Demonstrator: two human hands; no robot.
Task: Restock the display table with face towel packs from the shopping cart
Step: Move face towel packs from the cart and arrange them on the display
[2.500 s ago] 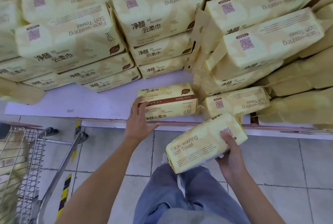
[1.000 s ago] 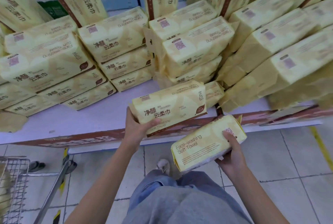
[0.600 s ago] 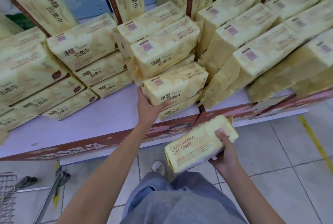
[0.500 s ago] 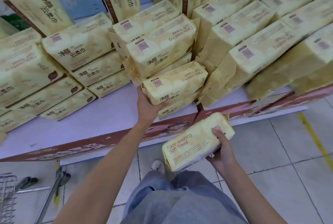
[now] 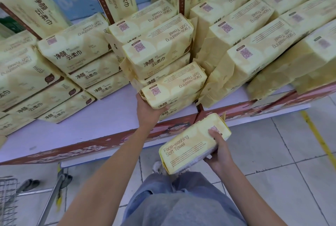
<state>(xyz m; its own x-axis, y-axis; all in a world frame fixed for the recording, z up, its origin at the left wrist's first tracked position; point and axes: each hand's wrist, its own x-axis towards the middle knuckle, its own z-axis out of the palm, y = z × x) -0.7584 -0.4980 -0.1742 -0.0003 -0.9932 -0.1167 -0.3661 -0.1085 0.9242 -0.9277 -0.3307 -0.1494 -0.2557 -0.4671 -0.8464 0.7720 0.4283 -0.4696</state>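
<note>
My left hand (image 5: 148,112) grips the near left corner of a yellow face towel pack (image 5: 174,85). That pack lies on top of another pack at the foot of the middle stack on the white display table (image 5: 101,122). My right hand (image 5: 219,151) holds a second yellow pack (image 5: 190,143), printed "Face-washing Soft Towel", tilted in the air in front of the table's red front edge. The wire shopping cart (image 5: 8,200) shows only at the bottom left corner.
Stacks of the same yellow packs fill the table at left (image 5: 76,47), centre (image 5: 156,43) and right (image 5: 254,47), with tall packs standing upright behind. A bare strip of tabletop lies left of my left hand. Grey floor tiles with a yellow line (image 5: 316,134) lie to the right.
My left hand lifted its pack from the table's front edge and moved it back onto the low pack in the middle stack. My right hand kept its pack in about the same spot.
</note>
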